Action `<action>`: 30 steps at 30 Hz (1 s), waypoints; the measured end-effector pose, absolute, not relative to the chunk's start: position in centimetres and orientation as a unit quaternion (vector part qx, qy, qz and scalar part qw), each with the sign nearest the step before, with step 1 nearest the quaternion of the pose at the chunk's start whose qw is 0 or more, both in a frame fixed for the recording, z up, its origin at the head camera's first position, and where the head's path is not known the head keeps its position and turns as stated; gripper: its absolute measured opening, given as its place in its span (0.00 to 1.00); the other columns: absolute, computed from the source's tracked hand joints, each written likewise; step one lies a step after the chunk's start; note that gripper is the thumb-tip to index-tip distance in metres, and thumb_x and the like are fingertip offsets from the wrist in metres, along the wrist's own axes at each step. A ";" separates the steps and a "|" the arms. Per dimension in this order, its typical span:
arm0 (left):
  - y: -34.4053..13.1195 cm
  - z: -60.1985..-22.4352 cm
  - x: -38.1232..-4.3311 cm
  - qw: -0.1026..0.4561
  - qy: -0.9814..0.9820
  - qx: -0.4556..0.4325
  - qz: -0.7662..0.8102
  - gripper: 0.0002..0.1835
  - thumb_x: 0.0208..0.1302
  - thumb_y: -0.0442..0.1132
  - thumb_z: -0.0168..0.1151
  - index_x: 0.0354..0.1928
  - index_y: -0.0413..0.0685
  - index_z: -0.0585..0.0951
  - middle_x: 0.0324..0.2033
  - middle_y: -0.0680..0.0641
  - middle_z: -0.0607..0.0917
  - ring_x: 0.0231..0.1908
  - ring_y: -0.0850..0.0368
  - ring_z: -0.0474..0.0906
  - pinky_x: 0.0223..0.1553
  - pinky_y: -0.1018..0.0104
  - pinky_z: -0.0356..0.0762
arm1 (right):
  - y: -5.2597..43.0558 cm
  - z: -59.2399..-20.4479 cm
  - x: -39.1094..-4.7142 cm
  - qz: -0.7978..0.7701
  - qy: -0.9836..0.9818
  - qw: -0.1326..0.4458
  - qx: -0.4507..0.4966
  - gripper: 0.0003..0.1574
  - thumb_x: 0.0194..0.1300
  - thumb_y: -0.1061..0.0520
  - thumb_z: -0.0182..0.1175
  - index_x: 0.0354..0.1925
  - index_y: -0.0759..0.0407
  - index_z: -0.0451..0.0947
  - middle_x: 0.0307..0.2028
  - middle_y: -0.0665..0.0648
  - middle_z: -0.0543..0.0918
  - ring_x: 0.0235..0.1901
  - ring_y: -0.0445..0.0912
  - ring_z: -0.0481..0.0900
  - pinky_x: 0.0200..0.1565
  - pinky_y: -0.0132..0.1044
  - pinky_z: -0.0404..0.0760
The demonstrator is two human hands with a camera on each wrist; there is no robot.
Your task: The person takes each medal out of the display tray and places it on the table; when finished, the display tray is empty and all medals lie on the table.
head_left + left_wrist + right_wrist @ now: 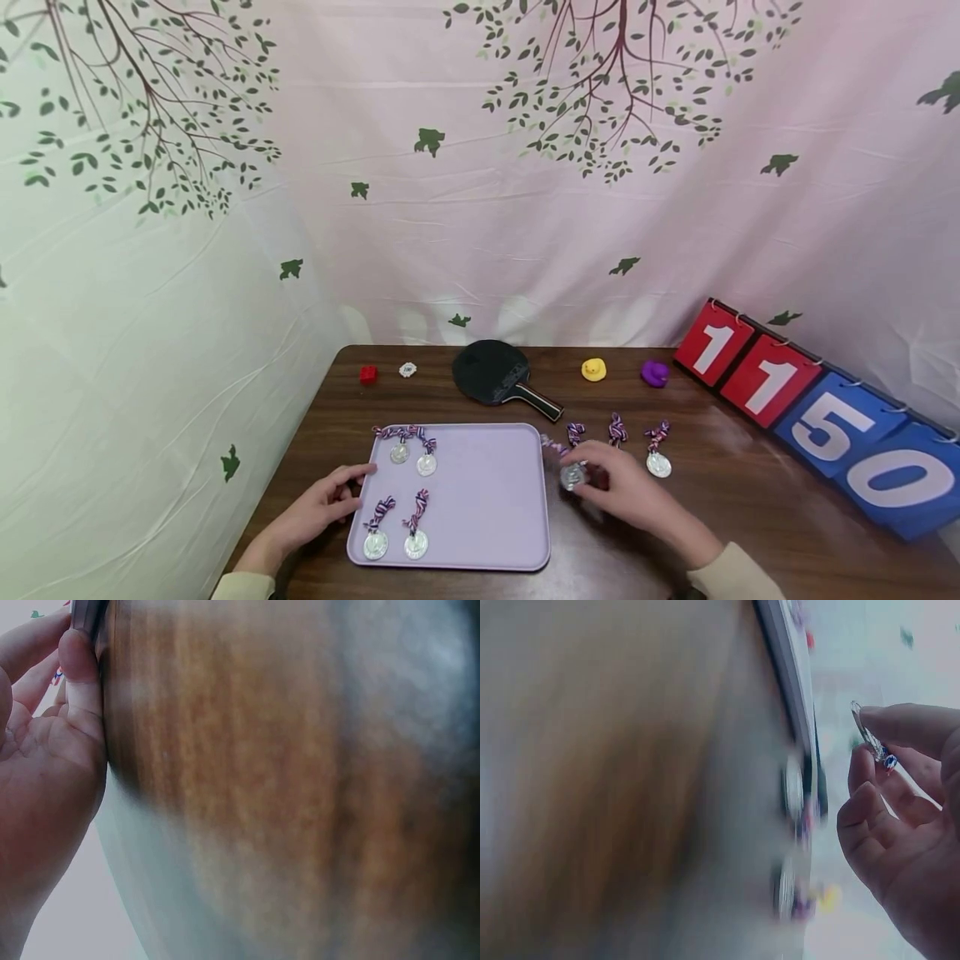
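Observation:
My right hand (622,487) pinches a silver medal (573,476) above the table just right of the lilac tray (487,492); its striped ribbon (553,445) trails toward the tray's edge. In the right wrist view the thumb and fingertips grip this medal (866,729) by its disc. My left hand (322,504) holds the tray's left rim, thumb against the edge in the left wrist view. On the tray, two medals (400,452) lie at the back left and two medals (416,544) at the front left. Another medal (658,464) lies on the table, right of my right hand.
Two knotted ribbons (617,429) show behind my right hand. Along the table's back are a red block (367,375), a white chip (407,369), a black table tennis bat (491,372), a yellow duck (594,369) and a purple duck (655,373). A flip scoreboard (825,425) stands at right.

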State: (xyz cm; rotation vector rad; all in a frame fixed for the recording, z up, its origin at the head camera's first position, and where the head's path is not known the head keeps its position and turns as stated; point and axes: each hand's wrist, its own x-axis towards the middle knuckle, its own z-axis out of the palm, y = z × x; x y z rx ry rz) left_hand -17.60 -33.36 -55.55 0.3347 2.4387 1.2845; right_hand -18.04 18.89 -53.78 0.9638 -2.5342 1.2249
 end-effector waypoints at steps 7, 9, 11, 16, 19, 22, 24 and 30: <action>-33.4 -55.6 -17.7 0.182 0.864 0.114 0.456 0.26 0.66 0.42 0.60 0.65 0.59 0.70 0.41 0.43 0.73 0.32 0.54 0.72 0.32 0.67 0.72 | 27.1 -54.1 -19.6 0.388 -0.880 0.134 0.238 0.24 0.50 0.62 0.73 0.47 0.53 0.81 0.42 0.50 0.81 0.37 0.40 0.78 0.36 0.35 0.77; -33.3 -55.6 -17.7 0.183 0.863 0.111 0.458 0.26 0.66 0.42 0.60 0.65 0.59 0.70 0.41 0.43 0.73 0.32 0.54 0.72 0.32 0.67 0.72 | 29.4 -54.4 -19.8 0.381 -0.891 0.129 0.208 0.23 0.50 0.62 0.73 0.47 0.54 0.81 0.42 0.51 0.82 0.37 0.40 0.77 0.36 0.33 0.77; -33.4 -55.6 -17.7 0.184 0.862 0.110 0.460 0.26 0.65 0.42 0.60 0.65 0.58 0.70 0.41 0.43 0.73 0.32 0.54 0.72 0.31 0.67 0.72 | 31.4 -54.6 -19.8 0.365 -0.907 0.122 0.173 0.22 0.51 0.61 0.72 0.47 0.54 0.81 0.42 0.51 0.81 0.37 0.41 0.77 0.37 0.31 0.76; -33.4 -55.5 -17.7 0.186 0.859 0.109 0.464 0.26 0.65 0.42 0.60 0.65 0.58 0.70 0.41 0.42 0.73 0.31 0.54 0.72 0.30 0.67 0.72 | 35.1 -55.0 -19.4 0.309 -0.942 0.099 0.086 0.21 0.52 0.54 0.72 0.46 0.52 0.81 0.43 0.57 0.81 0.37 0.46 0.78 0.34 0.36 0.76; -33.4 -55.4 -17.7 0.189 0.857 0.106 0.468 0.26 0.65 0.42 0.61 0.65 0.58 0.70 0.42 0.42 0.73 0.31 0.53 0.72 0.30 0.66 0.72 | 36.1 -54.9 -19.1 0.288 -0.953 0.069 0.061 0.21 0.52 0.53 0.72 0.46 0.53 0.81 0.45 0.62 0.81 0.38 0.51 0.78 0.35 0.43 0.77; -33.3 -55.3 -17.7 0.189 0.857 0.105 0.467 0.26 0.65 0.42 0.60 0.65 0.59 0.70 0.42 0.43 0.73 0.31 0.54 0.72 0.30 0.66 0.72 | 36.6 -54.8 -18.9 0.272 -0.960 0.033 0.053 0.23 0.51 0.54 0.72 0.47 0.55 0.81 0.46 0.64 0.80 0.37 0.52 0.76 0.36 0.48 0.77; -33.2 -55.3 -17.6 0.186 0.860 0.105 0.463 0.26 0.66 0.42 0.60 0.65 0.59 0.70 0.42 0.43 0.73 0.31 0.53 0.72 0.31 0.66 0.72 | 36.8 -54.8 -18.9 0.260 -0.964 0.013 0.051 0.24 0.50 0.54 0.73 0.47 0.56 0.80 0.44 0.63 0.80 0.37 0.51 0.75 0.36 0.49 0.77; -33.3 -55.3 -17.6 0.186 0.865 0.100 0.456 0.25 0.65 0.43 0.60 0.65 0.60 0.71 0.42 0.43 0.73 0.33 0.52 0.72 0.31 0.66 0.72 | 37.2 -55.0 -18.7 0.234 -0.971 0.001 0.052 0.26 0.49 0.53 0.73 0.48 0.58 0.81 0.46 0.66 0.78 0.40 0.56 0.76 0.39 0.57 0.77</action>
